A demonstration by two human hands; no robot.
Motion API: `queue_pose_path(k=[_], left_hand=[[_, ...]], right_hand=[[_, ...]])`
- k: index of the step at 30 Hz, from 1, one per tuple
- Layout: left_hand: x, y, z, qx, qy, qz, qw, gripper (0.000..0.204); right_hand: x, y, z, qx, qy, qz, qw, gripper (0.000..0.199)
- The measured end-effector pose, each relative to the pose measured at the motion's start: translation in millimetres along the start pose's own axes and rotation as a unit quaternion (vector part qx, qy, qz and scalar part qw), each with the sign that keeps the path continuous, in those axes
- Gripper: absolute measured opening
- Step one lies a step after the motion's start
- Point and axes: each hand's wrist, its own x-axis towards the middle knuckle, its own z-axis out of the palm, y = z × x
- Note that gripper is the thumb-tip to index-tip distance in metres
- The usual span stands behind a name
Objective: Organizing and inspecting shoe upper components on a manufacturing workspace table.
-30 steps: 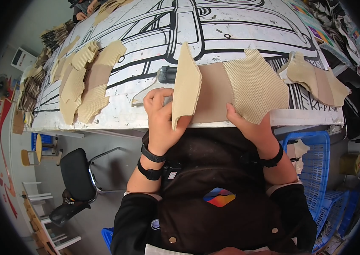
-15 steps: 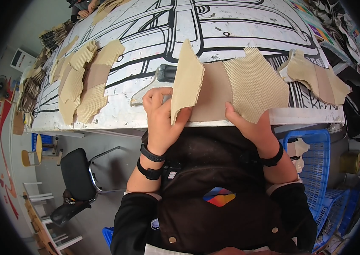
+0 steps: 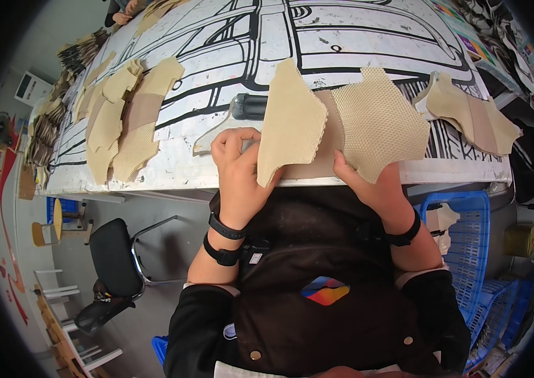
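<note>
Fingers (image 3: pixel 237 140) of the left hand (image 3: pixel 238 170) are pinched together on the near edge of a beige fabric piece (image 3: pixel 289 126), holding its flap up off the desk (image 3: pixel 216 82). Compared with a second ago the flap has swung further over to the right and now stands wider to the camera, showing its smooth, plain side; the hand itself has hardly shifted. By my reading the piece is mid-fold or mid-turn, lifted but not yet laid flat.

The right hand (image 3: pixel 368 183) lies at the desk's near edge with its fingers spread flat and not gripping, pressing down the lower edge of the honeycomb-textured part (image 3: pixel 380 123) so it stays put, just as it did before.

The piece itself is a cut, irregular shape: tan mesh on the right with a dimpled surface, a smoother brownish panel (image 3: pixel 333 135) in the middle, and the raised pale flap on the left with a slightly jagged edge. It sits at the near edge of the desk, directly in front of the person.

A similar piece (image 3: pixel 469 113) lies well apart to the right, and several more (image 3: pixel 125 120) lie to the left. A dark tool (image 3: pixel 249 106) rests just behind the left hand. A blue basket (image 3: pixel 469 227) stands below the desk on the right.
</note>
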Motion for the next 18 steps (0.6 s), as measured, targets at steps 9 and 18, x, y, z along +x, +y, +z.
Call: queue_pose_path(k=[9, 18], left_hand=[[-0.4, 0.6, 0.7, 0.008, 0.006, 0.001, 1.0, 0.02], [-3.1, -3.1, 1.4, 0.015, 0.016, 0.008, 1.0, 0.021]], right_hand=[[-0.1, -4.2, -2.5, -0.027, -0.031, 0.032, 0.999, 0.02], [-3.3, -1.3, -2.3, -0.027, -0.039, 0.05, 0.998, 0.022]])
